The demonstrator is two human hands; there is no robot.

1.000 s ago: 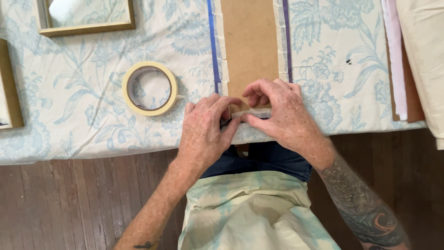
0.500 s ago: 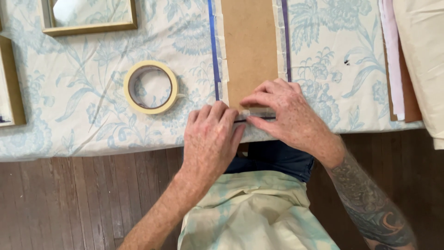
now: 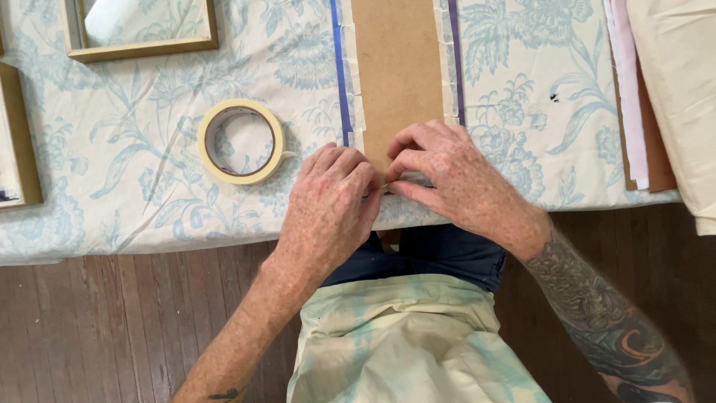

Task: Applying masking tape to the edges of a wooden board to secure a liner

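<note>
Now I am pressing both hands, left hand (image 3: 328, 205) and right hand (image 3: 455, 179), fingers closed flat on the brown backing board (image 3: 395, 67) at the surface's near edge, masking tape roll (image 3: 241, 142) lying just beside; rubbing firmly and evenly should seat the tape.

Board (image 3: 397, 67) lies dead centre on the table (image 3: 134, 172), running up toward 12 o'clock. Both hands sit on its near end, left hand (image 3: 328, 201) at 7, right hand (image 3: 447, 179) at 5, touching. Tape roll (image 3: 242, 141) lies at 9 o'clock of them. Frame (image 3: 142, 46) lies up at 10, fabric stack (image 3: 656, 89) at 2.
</note>
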